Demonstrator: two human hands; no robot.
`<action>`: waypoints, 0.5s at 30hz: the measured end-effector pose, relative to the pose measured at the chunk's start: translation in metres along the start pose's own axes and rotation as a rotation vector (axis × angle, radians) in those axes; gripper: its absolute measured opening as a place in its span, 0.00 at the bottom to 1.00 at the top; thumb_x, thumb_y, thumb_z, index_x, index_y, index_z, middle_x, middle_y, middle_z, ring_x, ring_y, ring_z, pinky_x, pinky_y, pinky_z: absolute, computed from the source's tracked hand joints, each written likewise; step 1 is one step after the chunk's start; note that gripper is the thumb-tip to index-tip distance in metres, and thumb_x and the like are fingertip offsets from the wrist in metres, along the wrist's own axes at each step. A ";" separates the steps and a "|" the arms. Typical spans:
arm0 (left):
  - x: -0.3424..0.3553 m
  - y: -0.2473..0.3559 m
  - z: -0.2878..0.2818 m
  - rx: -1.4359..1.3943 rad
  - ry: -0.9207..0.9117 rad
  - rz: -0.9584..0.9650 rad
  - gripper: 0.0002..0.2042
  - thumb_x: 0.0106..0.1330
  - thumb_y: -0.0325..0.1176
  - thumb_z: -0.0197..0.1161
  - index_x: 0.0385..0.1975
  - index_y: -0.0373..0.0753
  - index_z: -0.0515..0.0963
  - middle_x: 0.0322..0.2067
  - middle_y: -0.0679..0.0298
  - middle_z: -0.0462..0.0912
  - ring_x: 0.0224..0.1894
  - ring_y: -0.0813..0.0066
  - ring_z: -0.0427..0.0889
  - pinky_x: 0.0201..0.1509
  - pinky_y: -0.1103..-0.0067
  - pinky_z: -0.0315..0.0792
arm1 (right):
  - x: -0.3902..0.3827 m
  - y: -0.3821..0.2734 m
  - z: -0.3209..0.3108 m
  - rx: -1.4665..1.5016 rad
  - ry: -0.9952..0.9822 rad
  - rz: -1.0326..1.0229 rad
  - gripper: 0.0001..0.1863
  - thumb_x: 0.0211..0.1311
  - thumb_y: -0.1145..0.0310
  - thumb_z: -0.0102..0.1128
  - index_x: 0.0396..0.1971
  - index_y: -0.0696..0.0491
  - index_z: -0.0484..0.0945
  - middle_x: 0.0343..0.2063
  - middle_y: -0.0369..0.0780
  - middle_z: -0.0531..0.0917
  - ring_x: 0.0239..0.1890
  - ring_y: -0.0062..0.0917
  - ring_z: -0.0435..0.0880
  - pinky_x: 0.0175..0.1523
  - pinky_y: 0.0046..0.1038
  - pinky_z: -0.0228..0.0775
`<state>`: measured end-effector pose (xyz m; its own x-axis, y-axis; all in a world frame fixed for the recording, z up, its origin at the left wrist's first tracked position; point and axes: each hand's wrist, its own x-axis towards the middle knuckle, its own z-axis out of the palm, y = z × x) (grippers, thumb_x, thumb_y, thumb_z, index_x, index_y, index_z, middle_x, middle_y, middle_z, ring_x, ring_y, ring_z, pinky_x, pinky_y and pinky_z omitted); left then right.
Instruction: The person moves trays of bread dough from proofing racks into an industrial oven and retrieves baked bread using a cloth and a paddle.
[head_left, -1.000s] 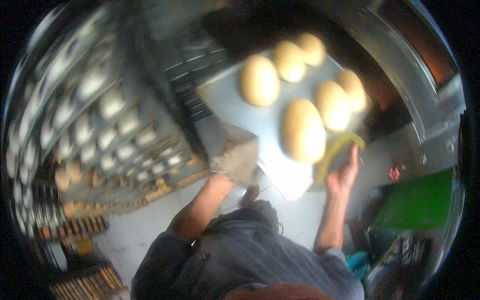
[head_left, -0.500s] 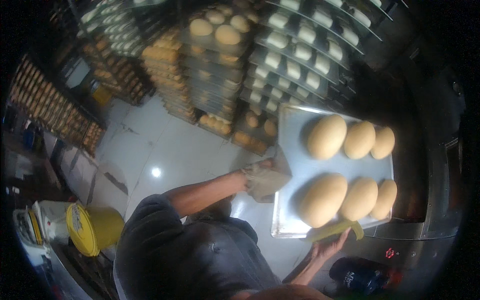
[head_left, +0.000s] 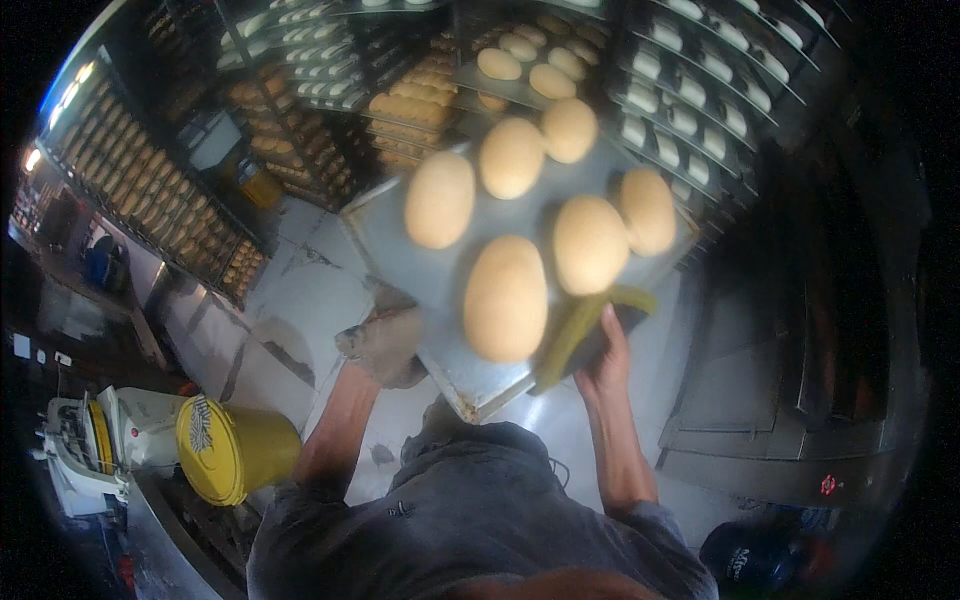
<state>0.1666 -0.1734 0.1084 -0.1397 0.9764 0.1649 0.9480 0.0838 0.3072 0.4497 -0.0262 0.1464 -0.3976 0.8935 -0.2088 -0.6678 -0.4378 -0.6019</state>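
Note:
A metal baking tray [head_left: 480,385] is held up in front of me, tilted in view with one corner toward my chest. Several round golden-brown bread loaves [head_left: 505,300] sit on it in two rows. At its left edge my left hand [head_left: 362,345] grips the rim through a brown-grey cloth [head_left: 400,345], which hides most of its fingers. My right hand [head_left: 606,368] holds the near right edge through a yellow-green cloth pad [head_left: 570,345]. The thumb lies on top of the pad, and the other fingers are hidden beneath.
Racks of white dough pieces [head_left: 682,120] stand at the far right, and racks of browned bread [head_left: 150,185] at the left. Another loaf tray [head_left: 515,90] is straight ahead. Dark oven-like metal equipment [head_left: 770,400] is on the right. A yellow bucket [head_left: 265,440] stands at lower left.
The tray has swung left, from beside the dark equipment on the right to in front of my body. Both hands have moved with it, still gripping. My view has turned slightly.

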 end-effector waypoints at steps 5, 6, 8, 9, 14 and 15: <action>0.052 -0.042 -0.032 0.334 0.103 0.021 0.20 0.44 0.39 0.66 0.39 0.41 0.75 0.36 0.57 0.77 0.44 0.59 0.76 0.54 0.69 0.69 | 0.108 0.036 0.050 -0.018 -0.113 0.045 0.19 0.64 0.65 0.56 0.51 0.55 0.68 0.44 0.40 0.79 0.46 0.29 0.80 0.51 0.34 0.75; 0.072 -0.042 -0.044 0.368 0.115 0.060 0.20 0.47 0.40 0.65 0.41 0.40 0.74 0.36 0.57 0.77 0.44 0.60 0.76 0.54 0.69 0.69 | 0.132 0.036 0.061 -0.051 -0.110 0.036 0.18 0.64 0.65 0.57 0.51 0.55 0.69 0.43 0.40 0.79 0.45 0.29 0.80 0.50 0.34 0.75; 0.109 -0.085 -0.018 0.287 -0.004 0.041 0.20 0.54 0.42 0.61 0.44 0.39 0.72 0.38 0.57 0.77 0.45 0.63 0.75 0.53 0.70 0.70 | 0.177 0.033 0.083 -0.121 -0.095 0.024 0.18 0.64 0.65 0.57 0.50 0.55 0.70 0.43 0.40 0.79 0.44 0.29 0.80 0.50 0.33 0.76; 0.125 -0.105 -0.004 0.223 -0.022 0.051 0.19 0.58 0.44 0.59 0.46 0.39 0.71 0.40 0.58 0.76 0.46 0.64 0.75 0.52 0.71 0.70 | 0.193 0.032 0.096 -0.103 -0.094 0.069 0.17 0.63 0.63 0.58 0.48 0.55 0.72 0.40 0.40 0.81 0.41 0.28 0.81 0.48 0.32 0.76; 0.184 -0.131 0.045 -1.256 0.045 -0.004 0.19 0.70 0.44 0.49 0.55 0.40 0.66 0.49 0.60 0.74 0.50 0.69 0.75 0.55 0.72 0.71 | 0.286 0.014 0.090 -0.232 -0.060 -0.017 0.17 0.61 0.61 0.59 0.46 0.56 0.74 0.38 0.40 0.82 0.39 0.27 0.82 0.45 0.31 0.75; 0.191 -0.128 0.052 -1.675 0.007 -0.086 0.19 0.71 0.44 0.48 0.57 0.41 0.66 0.51 0.61 0.74 0.51 0.69 0.75 0.55 0.72 0.71 | 0.294 0.007 0.093 -0.260 -0.049 -0.006 0.17 0.61 0.61 0.59 0.46 0.56 0.74 0.38 0.40 0.82 0.39 0.28 0.81 0.46 0.31 0.75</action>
<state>0.0340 0.0128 0.0519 -0.1771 0.9792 0.0987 -0.3909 -0.1620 0.9061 0.2700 0.2243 0.1526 -0.4288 0.8871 -0.1710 -0.4883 -0.3868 -0.7822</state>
